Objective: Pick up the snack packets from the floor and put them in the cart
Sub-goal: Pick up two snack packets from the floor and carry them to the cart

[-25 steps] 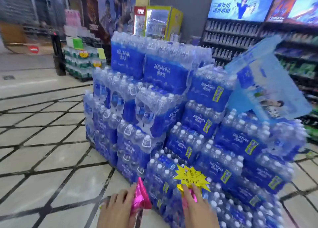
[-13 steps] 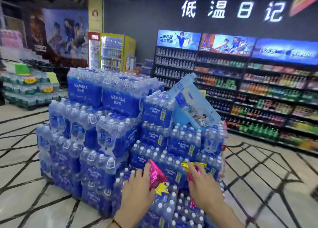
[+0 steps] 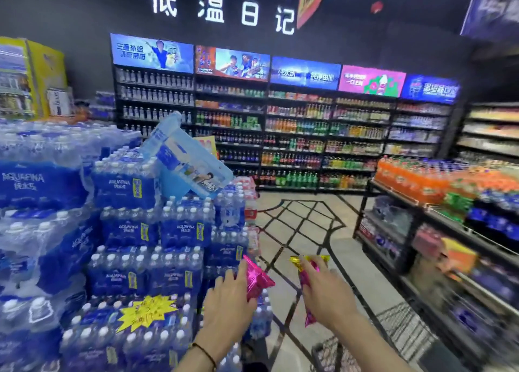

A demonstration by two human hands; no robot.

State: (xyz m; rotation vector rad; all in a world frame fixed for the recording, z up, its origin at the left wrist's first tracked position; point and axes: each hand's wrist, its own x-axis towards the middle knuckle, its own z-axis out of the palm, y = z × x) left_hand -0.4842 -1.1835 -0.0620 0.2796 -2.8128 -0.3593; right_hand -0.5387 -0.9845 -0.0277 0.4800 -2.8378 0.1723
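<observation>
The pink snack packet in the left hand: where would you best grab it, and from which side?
Probably across the flat middle of the pink snack packet, coming from its lower left as the left hand does: it is thin and pillow-shaped, tilted upward.

The left hand (image 3: 228, 296), before the stacked blue shrink-wrapped water packs (image 3: 126, 231), grips a crinkled pink foil packet (image 3: 257, 277); the right hand (image 3: 328, 293), right of that stack, grips a pink-and-yellow foil packet (image 3: 305, 274)
</observation>
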